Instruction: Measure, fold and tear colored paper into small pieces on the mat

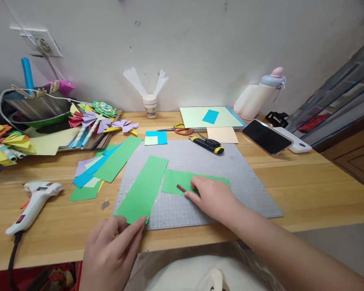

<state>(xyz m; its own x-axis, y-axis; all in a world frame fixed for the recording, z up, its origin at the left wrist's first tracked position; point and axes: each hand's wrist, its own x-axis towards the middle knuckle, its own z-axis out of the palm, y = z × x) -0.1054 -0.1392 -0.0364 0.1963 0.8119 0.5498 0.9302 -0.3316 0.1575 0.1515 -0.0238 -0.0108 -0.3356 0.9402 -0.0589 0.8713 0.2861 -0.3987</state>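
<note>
My left hand (113,246) is closed at the near end of a long green paper strip (145,184), thumb and fingers on its bottom edge. This strip lies slanted on the grey cutting mat (242,182). Across a second green paper piece (172,182), lying sideways, rests my right hand (212,198) with its fingers curled. A dark red pencil (181,188) pokes out to the left past that thumb; the rest of it is hidden by the hand. Beyond, a black and yellow utility knife (208,145) and small black scissors (211,141) lie on the mat.
Left are a white glue gun (36,202), coloured paper strips (118,159) and paper flowers (100,117). Behind stand a paper cup (150,106) with white sticks, red-handled scissors (182,129) and light green sheets (197,117). A phone (267,137) and a bottle (257,97) sit right.
</note>
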